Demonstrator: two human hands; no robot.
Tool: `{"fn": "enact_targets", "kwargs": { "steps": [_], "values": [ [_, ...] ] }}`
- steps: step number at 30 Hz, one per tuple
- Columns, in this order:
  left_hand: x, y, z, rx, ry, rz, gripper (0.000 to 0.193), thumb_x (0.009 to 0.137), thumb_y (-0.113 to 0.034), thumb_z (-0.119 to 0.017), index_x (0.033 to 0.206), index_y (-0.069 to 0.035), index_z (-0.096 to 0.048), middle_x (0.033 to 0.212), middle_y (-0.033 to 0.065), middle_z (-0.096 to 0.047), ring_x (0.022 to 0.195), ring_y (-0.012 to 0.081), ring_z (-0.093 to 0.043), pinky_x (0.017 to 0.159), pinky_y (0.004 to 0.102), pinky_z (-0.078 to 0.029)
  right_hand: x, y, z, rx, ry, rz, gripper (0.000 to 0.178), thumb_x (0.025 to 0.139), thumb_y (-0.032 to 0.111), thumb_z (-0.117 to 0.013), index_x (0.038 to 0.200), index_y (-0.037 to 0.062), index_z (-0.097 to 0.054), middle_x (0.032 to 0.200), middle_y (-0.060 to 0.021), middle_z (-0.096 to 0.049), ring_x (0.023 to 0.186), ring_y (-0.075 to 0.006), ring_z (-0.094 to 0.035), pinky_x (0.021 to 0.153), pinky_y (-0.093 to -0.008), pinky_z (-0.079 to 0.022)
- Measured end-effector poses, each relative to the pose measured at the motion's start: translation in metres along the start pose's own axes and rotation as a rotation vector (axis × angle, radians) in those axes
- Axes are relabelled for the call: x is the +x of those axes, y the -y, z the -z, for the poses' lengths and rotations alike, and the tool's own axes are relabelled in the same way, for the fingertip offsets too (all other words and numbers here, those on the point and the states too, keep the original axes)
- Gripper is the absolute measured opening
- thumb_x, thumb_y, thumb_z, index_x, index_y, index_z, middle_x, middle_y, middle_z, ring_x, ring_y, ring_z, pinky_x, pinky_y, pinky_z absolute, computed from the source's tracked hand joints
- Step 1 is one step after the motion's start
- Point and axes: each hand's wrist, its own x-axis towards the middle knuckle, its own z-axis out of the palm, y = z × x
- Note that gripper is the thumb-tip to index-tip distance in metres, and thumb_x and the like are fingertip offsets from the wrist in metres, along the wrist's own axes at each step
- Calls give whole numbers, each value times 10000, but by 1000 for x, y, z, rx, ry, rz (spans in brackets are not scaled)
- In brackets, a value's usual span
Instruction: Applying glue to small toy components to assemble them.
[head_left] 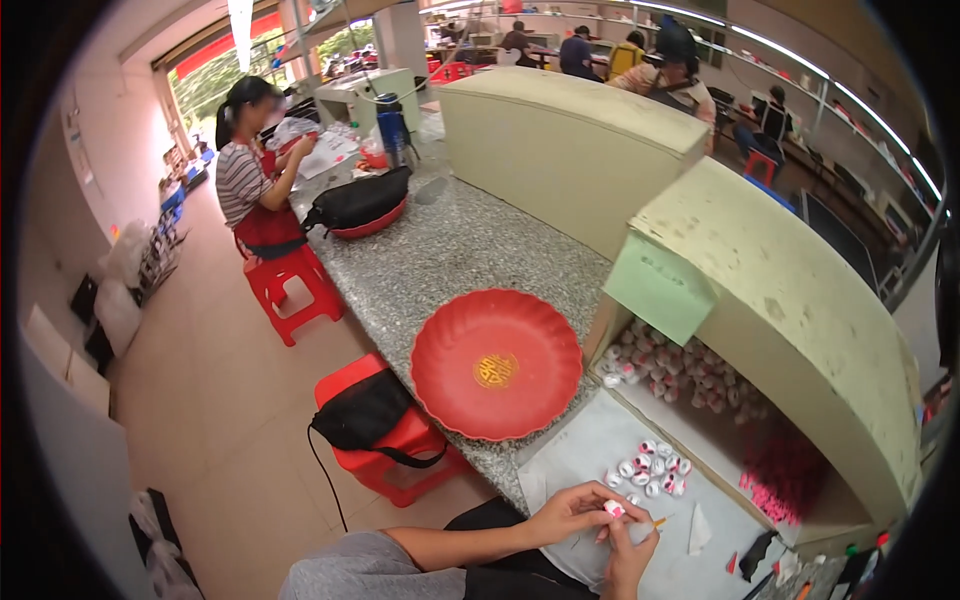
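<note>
Over the near edge of the worktop, my left hand [568, 514] is closed, fingertips pinching a small rounded white piece with pink marks [614, 509]. Close against it is my right hand [628, 566], its fingers curled around a whitish object with a thin yellow-orange tip [658, 522]; its kind is unclear. Just beyond my hands, a loose group of similar white pieces with pink and dark marks [655, 468] lies on a white sheet [570, 446].
A red scalloped tray [450, 400] sits beyond the sheet. Right of it, a pale green shelf box [790, 270] holds heaped white pieces [690, 372] and pink bits [782, 478]. A red stool [345, 455] bears a black bag [362, 410]. Another person [262, 180] sits at far left.
</note>
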Motion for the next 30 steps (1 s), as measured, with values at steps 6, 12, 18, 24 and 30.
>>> {"fn": "enact_targets", "kwargs": {
  "steps": [6,12,18,24,30],
  "values": [
    [9,-10,6,9,10,-27,191,792,-75,-473,961,1,-425,1002,117,-514,752,100,-494,602,219,-420,8,7,1,-123,-19,-64,215,701,46,-587,885,-36,-509,707,-93,-544,574,-122,-502,495,-203,-394],
    [12,-11,13,-83,87,29,251,796,-107,-479,1005,17,-414,978,104,-498,764,108,-490,591,208,-420,13,6,-1,-134,48,-71,239,725,32,-543,945,-39,-481,725,-73,-527,577,-99,-470,516,-181,-381],
    [24,-21,30,545,-160,-73,229,724,-76,-538,940,-17,-490,876,66,-537,809,134,-513,722,259,-399,12,13,5,-76,-58,-87,256,725,2,-534,971,-29,-471,742,-67,-505,600,-116,-478,527,-211,-404],
    [59,-26,46,1083,-98,-156,195,691,-78,-552,882,-55,-519,813,112,-510,789,269,-491,677,340,-397,5,12,22,-103,-213,-24,217,705,5,-526,913,-29,-474,695,-78,-491,581,-137,-471,499,-231,-392],
    [90,-20,50,1445,26,-133,266,669,-78,-561,933,-65,-523,785,110,-488,786,263,-476,694,333,-386,-1,25,33,-103,-298,-46,151,692,-32,-515,841,-44,-499,637,-78,-491,530,-123,-475,518,-218,-388]
  ]
}}
